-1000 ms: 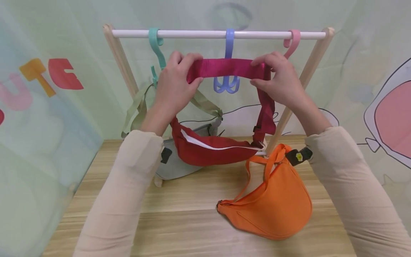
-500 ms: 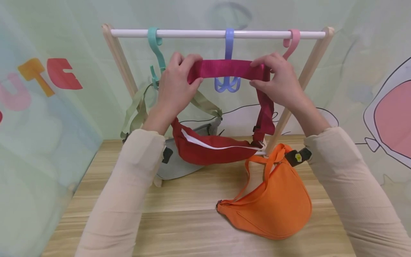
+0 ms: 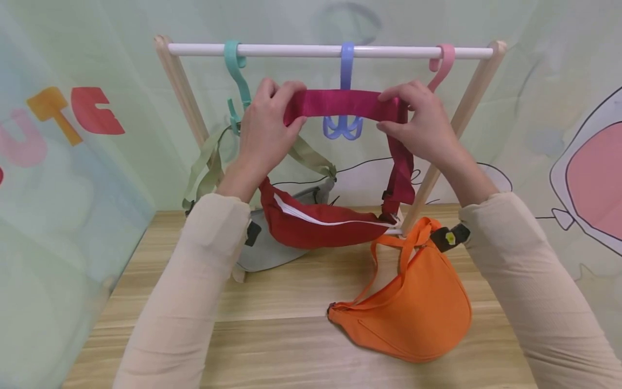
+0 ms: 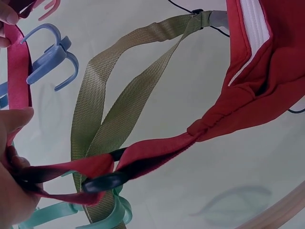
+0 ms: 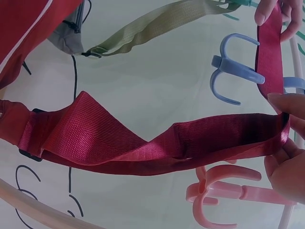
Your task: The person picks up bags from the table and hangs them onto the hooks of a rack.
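- One magenta strap (image 3: pixel 342 102), pinched between thumb and fingers by the left hand (image 3: pixel 264 124) and the right hand (image 3: pixel 423 124), crosses before the blue hook (image 3: pixel 343 128).
- Red waist bag (image 3: pixel 323 229) hangs beneath it, before the grey bag (image 3: pixel 272 259).

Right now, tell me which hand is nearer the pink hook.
Right. In the head view, the right hand partly covers the pink hook; the left hand grips the magenta strap beyond the blue hook.
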Action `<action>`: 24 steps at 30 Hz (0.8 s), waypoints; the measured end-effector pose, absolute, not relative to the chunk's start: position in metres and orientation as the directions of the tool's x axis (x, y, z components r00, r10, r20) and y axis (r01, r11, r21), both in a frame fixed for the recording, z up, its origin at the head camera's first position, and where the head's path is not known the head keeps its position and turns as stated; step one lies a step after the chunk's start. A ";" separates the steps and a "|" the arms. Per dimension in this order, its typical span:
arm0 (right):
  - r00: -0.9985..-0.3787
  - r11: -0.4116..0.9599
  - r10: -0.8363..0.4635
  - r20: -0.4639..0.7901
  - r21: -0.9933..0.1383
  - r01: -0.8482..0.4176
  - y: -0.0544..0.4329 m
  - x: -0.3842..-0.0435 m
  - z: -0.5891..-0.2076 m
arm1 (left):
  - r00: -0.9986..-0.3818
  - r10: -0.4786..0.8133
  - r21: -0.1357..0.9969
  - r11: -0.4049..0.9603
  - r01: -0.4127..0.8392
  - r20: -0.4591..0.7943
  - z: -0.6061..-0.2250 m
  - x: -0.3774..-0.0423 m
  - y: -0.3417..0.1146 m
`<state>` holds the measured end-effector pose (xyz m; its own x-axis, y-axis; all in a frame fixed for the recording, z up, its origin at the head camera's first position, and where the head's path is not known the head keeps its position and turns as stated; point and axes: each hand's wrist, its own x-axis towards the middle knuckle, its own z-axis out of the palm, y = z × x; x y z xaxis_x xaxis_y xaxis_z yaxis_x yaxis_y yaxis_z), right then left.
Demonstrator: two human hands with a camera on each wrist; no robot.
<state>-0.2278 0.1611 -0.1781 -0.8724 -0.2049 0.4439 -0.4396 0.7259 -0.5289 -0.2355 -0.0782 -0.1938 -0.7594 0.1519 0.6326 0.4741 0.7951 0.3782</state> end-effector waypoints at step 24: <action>-0.883 0.732 -0.204 0.422 -0.534 -0.424 0.161 -0.228 -0.183 | -0.758 0.167 0.356 0.805 0.474 0.631 -0.200 -0.240 -0.081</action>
<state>-0.2275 0.1613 -0.1832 -0.8833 -0.2043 0.4220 -0.4242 0.7316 -0.5336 -0.2400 -0.0807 -0.1996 -0.7580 0.1668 0.6306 0.4737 0.8054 0.3563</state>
